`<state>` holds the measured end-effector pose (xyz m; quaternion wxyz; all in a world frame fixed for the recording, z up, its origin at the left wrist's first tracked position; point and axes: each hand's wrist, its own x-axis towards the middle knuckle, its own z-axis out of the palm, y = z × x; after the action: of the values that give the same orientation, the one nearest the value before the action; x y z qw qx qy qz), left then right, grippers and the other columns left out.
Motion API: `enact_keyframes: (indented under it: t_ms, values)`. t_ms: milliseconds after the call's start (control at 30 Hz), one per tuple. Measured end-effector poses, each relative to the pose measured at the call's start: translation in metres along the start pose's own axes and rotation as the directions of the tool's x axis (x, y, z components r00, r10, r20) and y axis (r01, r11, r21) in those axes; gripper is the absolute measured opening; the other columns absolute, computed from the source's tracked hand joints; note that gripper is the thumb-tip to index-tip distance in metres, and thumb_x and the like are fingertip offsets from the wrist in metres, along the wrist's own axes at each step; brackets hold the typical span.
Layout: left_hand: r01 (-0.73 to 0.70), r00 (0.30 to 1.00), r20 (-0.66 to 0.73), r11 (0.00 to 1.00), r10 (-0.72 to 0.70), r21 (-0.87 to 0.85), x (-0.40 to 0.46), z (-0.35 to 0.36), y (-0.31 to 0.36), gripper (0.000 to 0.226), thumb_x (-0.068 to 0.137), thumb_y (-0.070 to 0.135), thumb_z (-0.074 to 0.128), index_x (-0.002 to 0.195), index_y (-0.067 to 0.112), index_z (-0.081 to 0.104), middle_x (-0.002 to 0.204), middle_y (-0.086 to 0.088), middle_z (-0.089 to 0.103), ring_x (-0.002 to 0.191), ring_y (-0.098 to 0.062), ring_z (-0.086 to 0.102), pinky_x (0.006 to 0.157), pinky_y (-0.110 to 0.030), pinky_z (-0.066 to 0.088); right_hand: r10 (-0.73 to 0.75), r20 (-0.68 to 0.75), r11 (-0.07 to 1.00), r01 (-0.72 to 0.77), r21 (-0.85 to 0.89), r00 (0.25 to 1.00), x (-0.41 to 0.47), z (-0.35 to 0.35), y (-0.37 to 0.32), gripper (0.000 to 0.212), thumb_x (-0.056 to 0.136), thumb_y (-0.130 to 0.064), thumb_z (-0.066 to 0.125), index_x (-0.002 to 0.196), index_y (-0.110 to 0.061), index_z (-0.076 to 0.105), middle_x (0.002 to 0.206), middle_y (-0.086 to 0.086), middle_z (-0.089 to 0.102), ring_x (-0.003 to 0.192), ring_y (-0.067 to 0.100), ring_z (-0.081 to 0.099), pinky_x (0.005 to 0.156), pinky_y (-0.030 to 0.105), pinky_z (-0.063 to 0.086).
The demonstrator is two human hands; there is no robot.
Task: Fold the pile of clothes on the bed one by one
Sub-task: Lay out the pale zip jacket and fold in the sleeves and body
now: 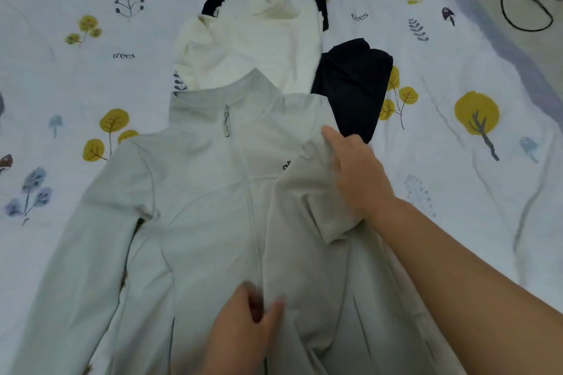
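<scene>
**Jacket half-folded on bed, both hands on fabric**

Right hand (pixel 355 173) lies flat, fingers straight and together, pressing the folded-over right side of the pale grey zip jacket (pixel 198 222) near its shoulder. Left hand (pixel 246 323) sits low by the zip line, thumb and fingers pinching the edge of the folded sleeve panel (pixel 304 237); blurred, so the exact finger contact is hard to read.

Jacket lies front up on the bed sheet (pixel 457 192), zipped, stand collar pointing away from the person, the other sleeve spread out diagonally. Smooth thin knit, a few soft creases, small dark logo partly hidden under the folded panel. Zip pull (pixel 226 122) hangs at the collar.

Just beyond the collar: cream fleecy garment (pixel 259 36), fuzzy texture, rumpled, partly under the jacket collar. Beside it, a black folded garment (pixel 353 88), matte, rounded rectangle, touching the jacket shoulder. Sheet is white cotton-like, wrinkled, printed with yellow and blue trees. Black cable (pixel 524 6) loops on the floor at the far corner.
</scene>
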<state>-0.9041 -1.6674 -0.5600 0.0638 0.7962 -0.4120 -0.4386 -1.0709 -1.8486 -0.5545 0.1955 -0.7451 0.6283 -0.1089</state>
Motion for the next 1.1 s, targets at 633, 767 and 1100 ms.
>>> enact_keyframes:
  t_ms: [633,767,1100]
  values:
    - [0.062,0.930,0.357,0.995,-0.085,0.075,-0.037,-0.078,-0.104,0.023,0.070,0.054,0.071,0.079,0.038,0.057,0.085,0.026,0.052,0.082,0.019,0.042,0.063,0.002,0.024,0.112,0.101,0.973,-0.088,-0.215,0.989,0.040,0.016,-0.011,0.039,0.098,-0.026,0.038,0.134,-0.015,0.035,0.120,0.020,0.044,0.103,0.037,0.046,0.075,0.038,0.035]
    - [0.058,0.935,0.341,0.990,-0.100,0.131,-0.043,-0.093,-0.097,0.032,0.059,0.056,0.078,0.069,0.045,0.050,0.073,0.037,0.032,0.069,0.029,0.034,0.058,0.013,0.018,0.149,0.113,0.962,-0.118,-0.248,0.982,0.031,0.020,-0.014,0.061,0.098,-0.033,0.040,0.149,-0.025,0.007,0.128,0.020,0.039,0.110,0.036,0.043,0.083,0.040,0.035]
    - [-0.366,0.842,-0.193,0.796,0.504,0.483,-0.043,-0.059,-0.104,0.055,0.095,0.049,0.025,0.118,0.007,0.053,0.113,-0.018,0.066,0.105,-0.027,0.057,0.087,-0.033,0.039,0.062,0.032,0.972,-0.053,-0.230,0.998,-0.064,0.064,-0.052,0.075,0.093,-0.046,0.041,0.151,-0.018,0.001,0.156,0.022,-0.005,0.145,0.033,-0.004,0.114,0.051,0.003]
